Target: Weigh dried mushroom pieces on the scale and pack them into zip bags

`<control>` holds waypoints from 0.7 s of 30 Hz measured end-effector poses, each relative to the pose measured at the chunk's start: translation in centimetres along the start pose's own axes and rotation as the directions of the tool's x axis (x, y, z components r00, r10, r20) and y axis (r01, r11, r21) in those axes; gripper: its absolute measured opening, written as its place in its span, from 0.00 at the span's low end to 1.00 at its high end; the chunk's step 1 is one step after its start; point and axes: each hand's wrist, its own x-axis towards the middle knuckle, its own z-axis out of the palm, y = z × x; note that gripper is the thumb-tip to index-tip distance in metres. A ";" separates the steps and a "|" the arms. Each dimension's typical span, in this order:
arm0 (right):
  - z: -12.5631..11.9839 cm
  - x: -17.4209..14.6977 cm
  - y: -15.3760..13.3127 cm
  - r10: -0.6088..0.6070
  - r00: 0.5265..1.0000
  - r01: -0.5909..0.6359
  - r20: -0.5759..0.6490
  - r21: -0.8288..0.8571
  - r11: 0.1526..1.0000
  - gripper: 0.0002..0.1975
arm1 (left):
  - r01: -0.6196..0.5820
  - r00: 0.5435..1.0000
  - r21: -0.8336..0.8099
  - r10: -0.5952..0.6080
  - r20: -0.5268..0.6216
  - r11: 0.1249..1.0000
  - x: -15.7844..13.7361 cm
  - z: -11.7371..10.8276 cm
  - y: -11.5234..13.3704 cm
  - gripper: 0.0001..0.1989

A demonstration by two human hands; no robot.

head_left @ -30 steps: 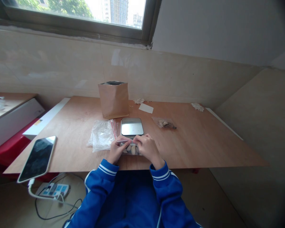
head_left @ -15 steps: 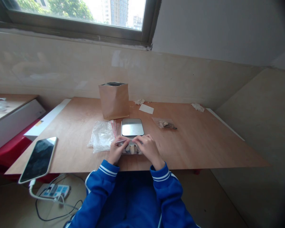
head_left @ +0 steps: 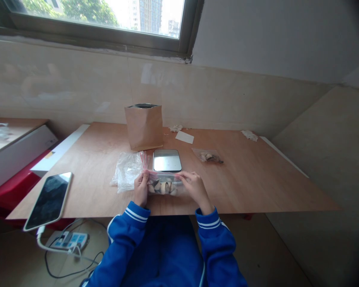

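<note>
Between my hands is a clear zip bag (head_left: 164, 185) with a red strip along its top and pale and dark slices inside. My left hand (head_left: 141, 188) pinches its left upper corner. At the right end of the strip, my right hand (head_left: 195, 187) grips the edge between thumb and fingers. Just beyond the bag lies a small flat scale (head_left: 167, 160) with a shiny silver top. A pile of clear zip bags (head_left: 128, 173) rests left of the scale, close to my left hand.
A brown paper bag (head_left: 144, 127) stands open-topped behind the scale. Another filled zip bag (head_left: 208, 156) lies to the right. A white card (head_left: 184, 137) is near the wall. At the table's left edge, a phone (head_left: 48, 201) is plugged into a cable running to a power strip (head_left: 68, 240).
My hands have moved apart along the top of the zip bag, the right one sliding rightward and the left one slightly left. More of the bag and its contents now shows.
</note>
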 end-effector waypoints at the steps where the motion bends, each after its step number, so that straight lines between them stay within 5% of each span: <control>1: -0.1 -0.1 0.3 0.011 1.000 -0.011 -0.019 0.033 0.999 0.11 | 0.027 0.999 -0.031 -0.028 -0.032 0.999 0.1 -0.1 -0.2 0.24; 9: 0.4 -0.3 0.9 0.090 0.982 -0.053 -0.165 0.214 0.975 0.13 | 0.117 0.992 -0.225 -0.125 -0.024 0.967 0.1 0.2 -0.1 0.21; 15: 2.7 -0.5 -0.3 0.301 0.945 -0.144 -0.124 0.671 0.727 0.18 | 0.122 0.982 -0.302 -0.160 -0.105 0.945 0.1 0.4 0.3 0.21; 21: 1.0 0.4 0.7 0.479 0.835 -0.152 -0.271 0.724 0.673 0.23 | 0.146 0.988 -0.312 -0.156 -0.009 0.939 0.1 0.1 0.2 0.20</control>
